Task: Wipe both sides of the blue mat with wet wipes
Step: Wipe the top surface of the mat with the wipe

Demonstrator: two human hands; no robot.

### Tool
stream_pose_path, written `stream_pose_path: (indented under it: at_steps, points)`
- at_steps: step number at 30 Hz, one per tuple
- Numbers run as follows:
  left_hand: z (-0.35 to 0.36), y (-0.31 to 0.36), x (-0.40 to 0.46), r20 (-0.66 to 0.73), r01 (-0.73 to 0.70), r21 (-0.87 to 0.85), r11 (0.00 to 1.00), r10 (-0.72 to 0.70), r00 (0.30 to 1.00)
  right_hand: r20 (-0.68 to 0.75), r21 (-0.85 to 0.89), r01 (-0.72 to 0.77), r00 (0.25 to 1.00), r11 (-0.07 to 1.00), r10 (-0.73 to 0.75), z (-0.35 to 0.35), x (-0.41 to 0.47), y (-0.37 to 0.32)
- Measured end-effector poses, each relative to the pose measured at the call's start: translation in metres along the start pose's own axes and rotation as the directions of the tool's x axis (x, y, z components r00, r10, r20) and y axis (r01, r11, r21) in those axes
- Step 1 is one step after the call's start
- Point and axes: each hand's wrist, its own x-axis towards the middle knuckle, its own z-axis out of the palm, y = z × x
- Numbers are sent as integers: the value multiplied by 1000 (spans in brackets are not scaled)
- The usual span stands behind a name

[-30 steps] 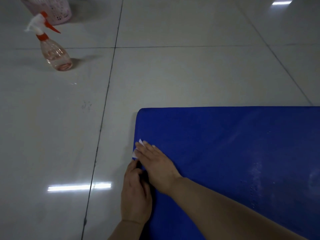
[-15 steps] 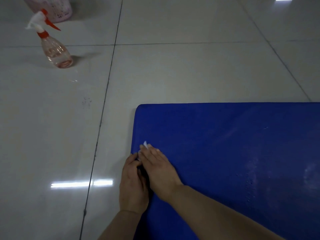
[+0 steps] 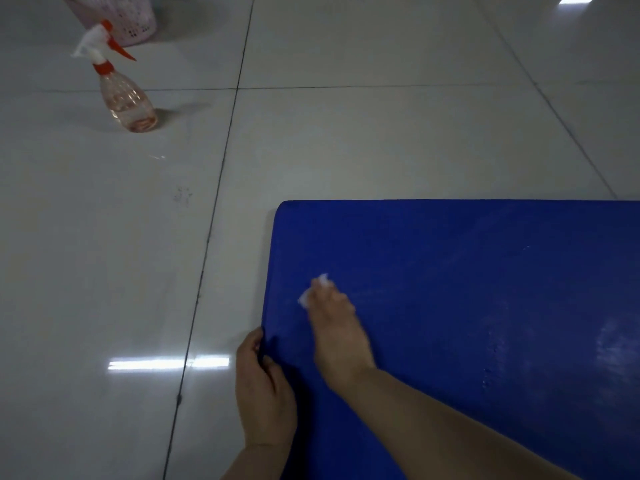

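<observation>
Floor (image 3: 346, 140): glossy pale tiles, dark grout lines, ceiling lights glinting off them.
Mat (image 3: 467, 289): blue, flat on the floor at lower right, its rounded far-left corner in view, faint wet streaks toward the right.
Basket (image 3: 121, 19): pink, perforated, far left at the top edge.
Bottle (image 3: 126, 98): clear spray bottle, red-and-white trigger, upright just in front of the basket.
Right hand (image 3: 337, 327): flat on the mat, fingers pressing the wipe down.
Left hand (image 3: 265, 393): pinching the mat's left edge, thumb on top.
Wipe (image 3: 313, 291): small, white, crumpled, peeking out past the right fingertips.
</observation>
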Motion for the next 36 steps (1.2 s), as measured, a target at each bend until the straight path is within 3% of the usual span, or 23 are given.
stream_pose_path:
  at_steps: [1,3,4,6,7,9,10,12,14,17,20,21,24,28,31,33,36]
  points:
    - [-1,1,-1,-15,9,-20,1000,-9,1000,-7,33,95,995,995,-95,7,4,-18]
    - [-2,3,1,-26,17,-45,999,-19,999,123,-19,299,948,954,-295,2,9,-33]
    - [-2,2,2,-28,-6,-40,999,5,1000,109,9,316,943,949,-315,1,9,-31]
    - [-4,-1,2,-20,-50,-17,999,49,999,-35,-77,188,981,979,-191,4,1,-12]
    - [-4,-3,2,-10,-43,-13,999,43,999,-52,-183,133,988,974,-145,3,-6,4]
    - [-3,-4,1,12,-7,-24,1000,7,1000,-58,-234,52,996,971,-67,-1,-26,41]
    - [-2,-3,0,17,2,-28,1000,-2,1000,-149,-174,-59,988,983,33,-7,-33,58]
    - [-2,-1,-1,21,-7,-33,999,7,1000,-192,-127,-293,945,948,266,-15,-42,76]
    - [-2,-2,-1,23,-6,-50,999,7,1000,-183,-37,-304,939,952,292,-8,-44,65]
    - [-5,-1,1,3,-12,-87,996,13,1000,-80,-75,-12,997,997,6,5,-38,5]
    - [-10,3,3,-14,-10,-174,985,8,1000,-16,63,227,974,972,-227,23,-31,-39]
    - [-11,3,3,-10,-5,-191,982,3,1000,21,97,230,972,968,-234,21,-29,-42]
    - [-14,-1,3,16,-24,-149,989,27,1000,16,34,179,984,983,-180,11,-36,-20]
    - [-18,-10,3,133,-167,70,984,156,979,-57,-55,-123,991,991,120,-2,-58,37]
    - [-24,-14,5,234,-222,177,959,178,956,-130,50,-312,940,949,316,-9,-73,65]
    - [-28,-15,9,261,-274,205,940,217,941,-139,53,-345,927,937,349,-5,-73,56]
    - [-28,-13,17,252,-319,222,921,261,932,-90,16,-177,980,984,178,10,-66,15]
